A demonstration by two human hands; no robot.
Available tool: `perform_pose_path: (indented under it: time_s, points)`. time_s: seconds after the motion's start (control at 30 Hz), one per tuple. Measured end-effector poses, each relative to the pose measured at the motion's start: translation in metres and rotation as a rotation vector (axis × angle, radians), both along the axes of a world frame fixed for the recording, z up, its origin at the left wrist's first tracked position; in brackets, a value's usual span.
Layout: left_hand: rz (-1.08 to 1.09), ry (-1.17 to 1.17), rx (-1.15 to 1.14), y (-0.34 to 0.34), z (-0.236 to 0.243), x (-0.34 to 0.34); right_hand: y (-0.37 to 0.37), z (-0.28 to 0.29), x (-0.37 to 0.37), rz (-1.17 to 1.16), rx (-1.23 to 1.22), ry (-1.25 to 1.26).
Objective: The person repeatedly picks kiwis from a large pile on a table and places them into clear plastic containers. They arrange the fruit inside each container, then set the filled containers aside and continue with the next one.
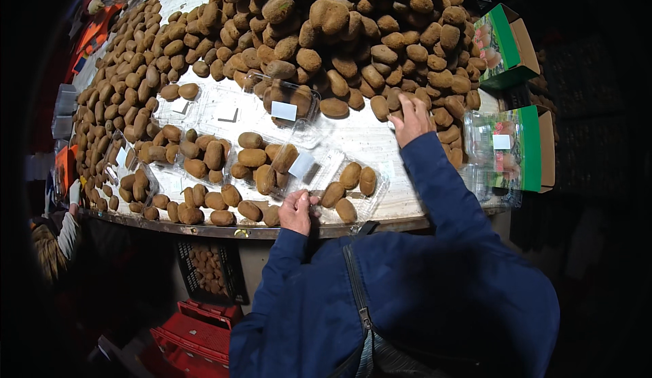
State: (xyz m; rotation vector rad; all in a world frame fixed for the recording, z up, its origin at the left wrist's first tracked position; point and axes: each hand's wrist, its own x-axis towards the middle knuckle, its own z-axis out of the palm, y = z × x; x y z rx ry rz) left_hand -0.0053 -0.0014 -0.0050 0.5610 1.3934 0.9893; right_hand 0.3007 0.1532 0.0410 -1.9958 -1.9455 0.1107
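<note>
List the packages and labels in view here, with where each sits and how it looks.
Clear plastic clamshell tray: by the left hand, holding four brown kiwifruit.
White rectangular label: on that tray's raised lid.
Clear clamshell with white label: at the pile's foot, part filled.
Empty clear trays with white labels: left of it.
Green and brown cardboard boxes: right edge.
Right hand: on the pile.

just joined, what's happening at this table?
A person in a blue jacket stands at a table heaped with kiwifruit. The left hand holds the near edge of a clear plastic clamshell tray with four kiwifruit in it; the right hand reaches into the pile. More trays lie alongside, some filled.
</note>
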Motion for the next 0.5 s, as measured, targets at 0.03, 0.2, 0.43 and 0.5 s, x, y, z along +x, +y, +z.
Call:
perform_pose_path:
  time_s: [0.03,0.2,0.43,0.5]
  points:
    - [-0.023,0.045,0.009,0.000,-0.001,0.000,0.006,0.007,-0.003,0.003,-0.077,-0.027]
    - [-0.047,0.098,0.042,0.001,-0.005,-0.002,0.033,0.025,-0.027,0.029,-0.311,-0.171]
    - [-0.007,0.028,0.015,0.000,0.002,0.000,0.028,0.029,-0.002,0.066,-0.523,-0.154]
    - [-0.020,0.020,-0.021,0.002,0.003,-0.001,0.017,0.032,0.018,0.077,-0.570,-0.171]
